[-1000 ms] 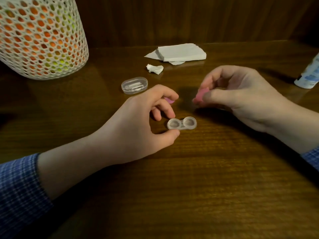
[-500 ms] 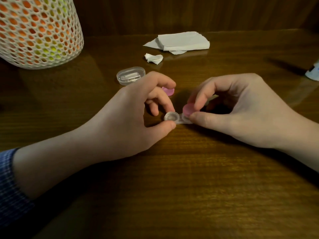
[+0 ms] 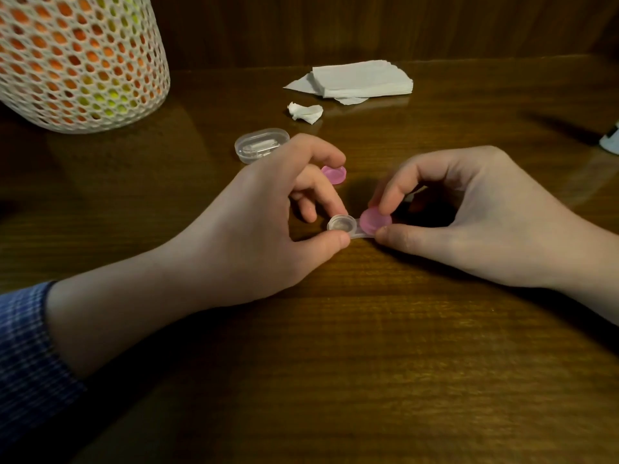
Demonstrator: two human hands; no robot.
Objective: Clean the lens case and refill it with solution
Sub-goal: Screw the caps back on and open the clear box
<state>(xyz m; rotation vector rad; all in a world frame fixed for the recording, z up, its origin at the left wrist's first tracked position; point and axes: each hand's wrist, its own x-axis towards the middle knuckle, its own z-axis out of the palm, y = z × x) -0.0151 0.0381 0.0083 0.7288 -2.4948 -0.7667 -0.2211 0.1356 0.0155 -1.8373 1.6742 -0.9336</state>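
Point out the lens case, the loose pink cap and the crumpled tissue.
lens case (image 3: 341,225): head view, on its open left well.
loose pink cap (image 3: 334,174): head view, on its top face, behind the left hand's fingers.
crumpled tissue (image 3: 305,112): head view, on the middle of the wad.

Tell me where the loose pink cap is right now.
The loose pink cap lies on the table just behind the left hand's fingers, beyond the lens case.
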